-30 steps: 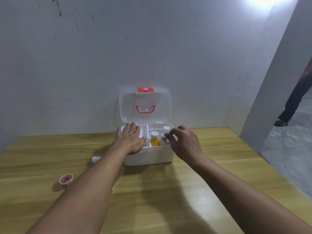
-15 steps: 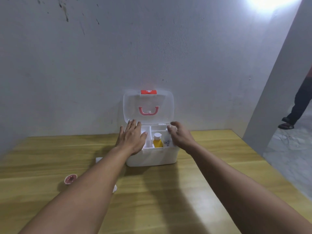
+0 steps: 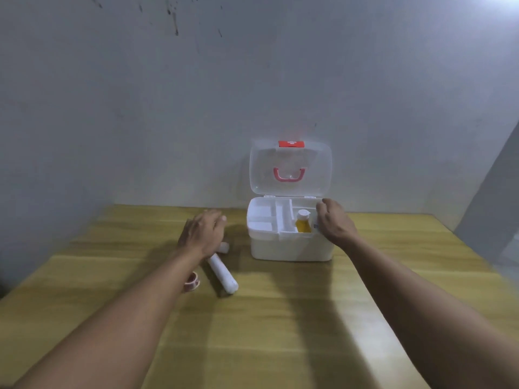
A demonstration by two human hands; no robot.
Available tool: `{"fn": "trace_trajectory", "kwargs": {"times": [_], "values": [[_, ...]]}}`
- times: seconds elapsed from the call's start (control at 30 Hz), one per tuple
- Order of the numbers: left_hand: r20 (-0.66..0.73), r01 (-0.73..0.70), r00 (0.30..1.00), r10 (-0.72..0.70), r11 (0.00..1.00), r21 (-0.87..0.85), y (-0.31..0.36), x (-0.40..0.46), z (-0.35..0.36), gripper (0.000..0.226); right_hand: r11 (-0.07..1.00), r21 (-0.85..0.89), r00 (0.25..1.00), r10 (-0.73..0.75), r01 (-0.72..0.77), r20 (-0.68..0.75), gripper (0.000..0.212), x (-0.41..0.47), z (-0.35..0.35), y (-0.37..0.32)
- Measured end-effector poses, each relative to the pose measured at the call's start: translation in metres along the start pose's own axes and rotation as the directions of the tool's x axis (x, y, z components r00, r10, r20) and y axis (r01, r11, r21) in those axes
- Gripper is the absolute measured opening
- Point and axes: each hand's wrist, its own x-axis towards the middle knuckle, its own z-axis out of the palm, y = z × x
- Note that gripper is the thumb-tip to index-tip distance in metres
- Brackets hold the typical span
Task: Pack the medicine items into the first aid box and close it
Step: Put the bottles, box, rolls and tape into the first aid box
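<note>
Nearest the front edge of the desk (image 3: 280, 332) only the two forearms cross bare wood. Further in, toward the left side, a small pink-rimmed tape roll (image 3: 191, 282) lies partly hidden behind the left forearm, and just beside it a white tube (image 3: 223, 273) lies at a slant. Another small white item (image 3: 224, 247) peeks out from under the left hand (image 3: 202, 234), too covered to identify.

The left hand hovers low over these loose items, fingers loosely spread and slightly curled, holding nothing. Whether it touches the white item beneath cannot be told.

Toward the back edge, against the wall, stands the first aid box (image 3: 290, 248), its clear lid (image 3: 290, 167) upright and open. A yellow bottle (image 3: 303, 223) stands in the right-hand compartment; the left compartments look empty. The right hand (image 3: 334, 221) rests on the box's right rim, fingers curled over the edge. It seems to steady the box rather than hold an object, though the fingertips inside are hidden.

Risks, as I judge them: the tube may roll when the left hand closes on the item next to it. Lying long, it may not fit a small compartment and could stop the lid from shutting. The upright bottle could tip if the right hand shifts.
</note>
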Motion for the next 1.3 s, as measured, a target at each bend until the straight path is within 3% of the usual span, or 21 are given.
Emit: {"fn": "trace_trajectory", "kwargs": {"times": [0.23,0.4,0.5,0.6,0.73,0.87,1.03,1.3], "values": [[0.103,0.161,0.981,-0.162,0.987,0.015,-0.033,-0.034,-0.024,0.044,0.999,-0.049,0.999,-0.007,0.005,-0.040,0.048,0.003,0.004,0.004],[0.111,0.138,0.984,-0.142,0.989,0.046,-0.032,-0.048,-0.023,0.022,0.998,-0.055,0.999,-0.021,0.019,-0.045,0.048,0.004,0.006,0.005],[0.150,-0.002,0.988,-0.018,0.991,0.133,-0.029,-0.046,-0.013,0.036,0.999,-0.052,0.998,-0.018,0.015,-0.058,0.051,0.004,0.007,0.005],[0.327,-0.219,0.935,0.135,0.947,0.236,-0.029,-0.039,0.000,0.055,0.999,-0.045,0.998,-0.024,0.021,-0.065,0.052,0.004,0.008,0.006],[0.377,-0.306,0.908,0.182,0.904,0.300,-0.029,-0.031,0.010,0.043,0.999,-0.046,0.996,-0.024,0.020,-0.087,0.051,0.006,0.010,0.008],[0.340,-0.264,0.931,0.134,0.889,0.373,-0.030,-0.016,0.006,0.034,0.998,-0.054,0.996,-0.019,0.015,-0.092,0.049,0.008,0.012,0.010],[0.433,-0.158,0.901,0.006,0.936,0.315,-0.032,0.006,0.011,0.048,0.998,-0.061,0.995,-0.022,0.016,-0.093,0.048,0.010,0.013,0.013],[0.295,-0.001,0.954,-0.060,0.979,0.202,-0.037,0.022,0.005,0.030,0.997,-0.065,0.995,-0.047,0.041,-0.088,0.043,0.009,0.011,0.014]]}}
